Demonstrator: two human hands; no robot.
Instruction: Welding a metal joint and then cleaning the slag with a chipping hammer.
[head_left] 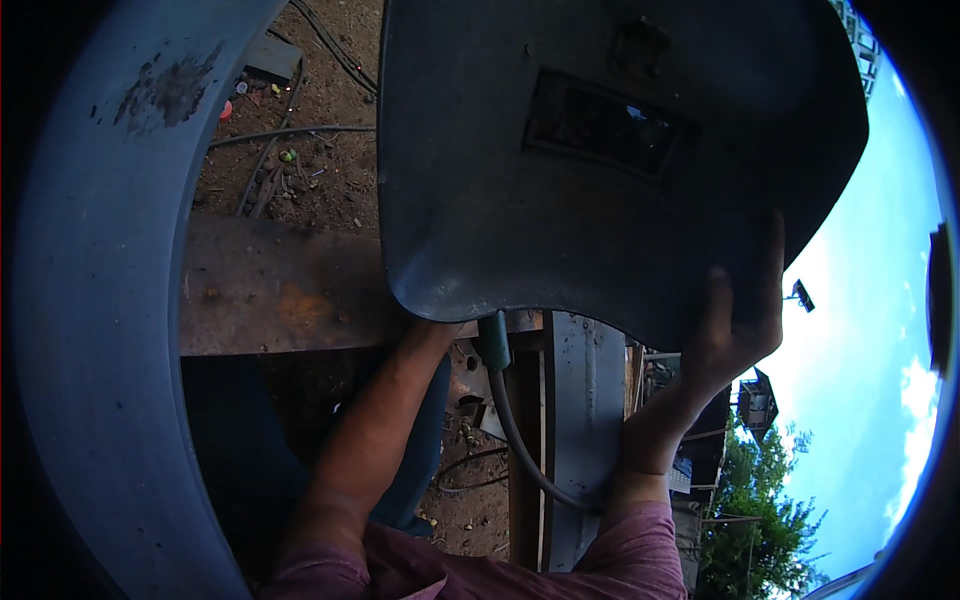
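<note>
A dark welding shield [480, 220] with a rectangular viewing window [605, 125] fills the upper middle, its inner side toward me. At its lower right edge is my right hand [735, 335], closed on the shield, with two digits showing along the near side. My left forearm [375, 440] reaches up to the shield's lower left corner. Beyond the wrist, the shield hides my left hand. From under the shield's bottom edge sticks out a green handle [493, 342], joined to a thick cable [520, 450]; what holds the handle is hidden.
A wide grey metal beam [90, 270] curves down the left side. Across the left middle lies a rusty steel beam [275, 290]; a grey beam [587, 420] runs down right of centre. Black cables [335, 45] cross the dirt ground [335, 175]. Trees [750, 500] stand right.
</note>
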